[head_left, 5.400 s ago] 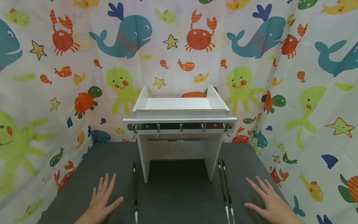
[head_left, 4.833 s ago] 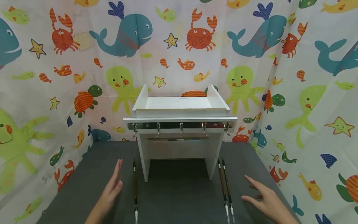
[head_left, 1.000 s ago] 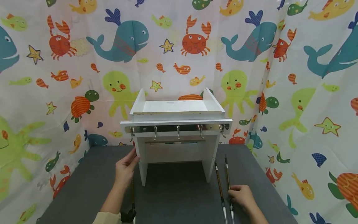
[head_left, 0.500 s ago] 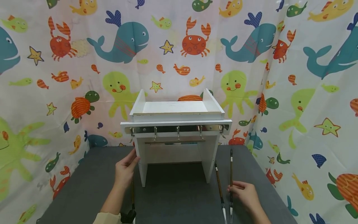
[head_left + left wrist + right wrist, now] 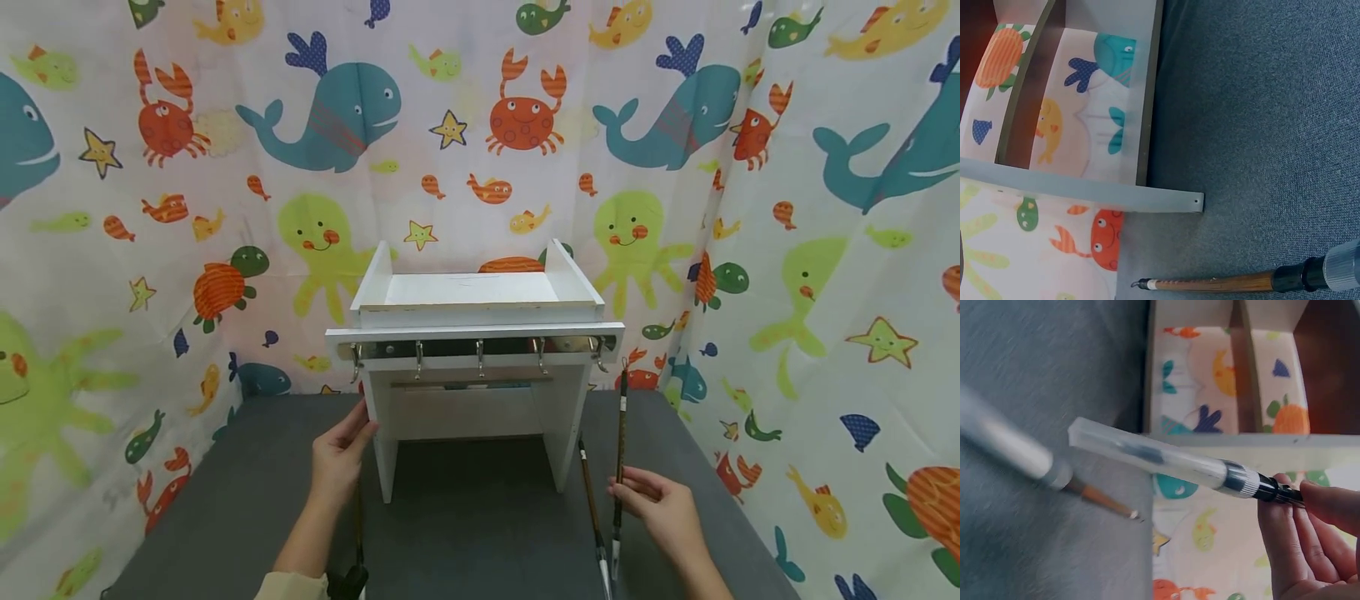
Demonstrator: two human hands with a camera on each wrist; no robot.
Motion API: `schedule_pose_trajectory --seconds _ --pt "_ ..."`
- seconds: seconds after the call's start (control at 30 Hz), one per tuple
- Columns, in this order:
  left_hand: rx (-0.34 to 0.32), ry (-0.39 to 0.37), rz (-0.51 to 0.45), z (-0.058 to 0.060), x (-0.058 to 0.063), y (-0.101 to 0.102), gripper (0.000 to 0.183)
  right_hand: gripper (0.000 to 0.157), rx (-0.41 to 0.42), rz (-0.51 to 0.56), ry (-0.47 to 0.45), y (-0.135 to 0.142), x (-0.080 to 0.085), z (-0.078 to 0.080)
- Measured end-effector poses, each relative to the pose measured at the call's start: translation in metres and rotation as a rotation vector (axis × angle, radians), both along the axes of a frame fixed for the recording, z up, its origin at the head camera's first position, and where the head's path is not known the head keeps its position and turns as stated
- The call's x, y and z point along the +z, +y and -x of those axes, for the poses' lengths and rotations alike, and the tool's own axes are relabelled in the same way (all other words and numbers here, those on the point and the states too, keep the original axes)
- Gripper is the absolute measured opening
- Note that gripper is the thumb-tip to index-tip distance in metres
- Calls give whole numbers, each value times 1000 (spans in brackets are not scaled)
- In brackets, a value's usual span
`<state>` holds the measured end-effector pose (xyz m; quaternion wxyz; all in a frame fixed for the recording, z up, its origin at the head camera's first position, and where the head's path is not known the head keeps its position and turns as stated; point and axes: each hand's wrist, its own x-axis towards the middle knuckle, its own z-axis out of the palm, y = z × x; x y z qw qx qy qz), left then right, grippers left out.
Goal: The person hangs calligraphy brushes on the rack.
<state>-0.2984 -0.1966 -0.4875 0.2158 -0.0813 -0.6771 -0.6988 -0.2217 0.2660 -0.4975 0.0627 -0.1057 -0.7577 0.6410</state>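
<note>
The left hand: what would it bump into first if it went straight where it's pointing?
Probably the white shelf, at its left side. The left hand looks right up against it, though whether they touch is hard to tell.

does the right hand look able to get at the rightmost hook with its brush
Probably yes: the right hand pinches the calligraphy brush loop end up, and in the head view nothing shows between that end and the rightmost hook.

White creased fabric curtain (image 5: 450, 33) fills the back, printed with teal whales (image 5: 348, 117), orange-red crabs (image 5: 522, 121), lime-green octopuses (image 5: 315, 221); same print continues along left and right sides. Flat dark grey woven-textured surface (image 5: 285, 467) below, meets curtain at back. Light soft, fairly even
</note>
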Motion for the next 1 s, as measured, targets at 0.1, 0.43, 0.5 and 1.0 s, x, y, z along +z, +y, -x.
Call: schedule_pose_trajectory --seconds 0.1,0.43,0.5,1.0 --pt "-3 8 -27 -2 -4 0 41 38 6 3 28 -5 8 -7" --pt "-1 -3 -32 -4 4 3 41 41 -44 1 165 -24 35 -26" --pt "-1 11 -21 -2 1 2 41 41 -34 -3 190 -27 40 -31" --pt "-2 32 -68 0 -2 6 42 33 160 -37 276 -57 48 -48"
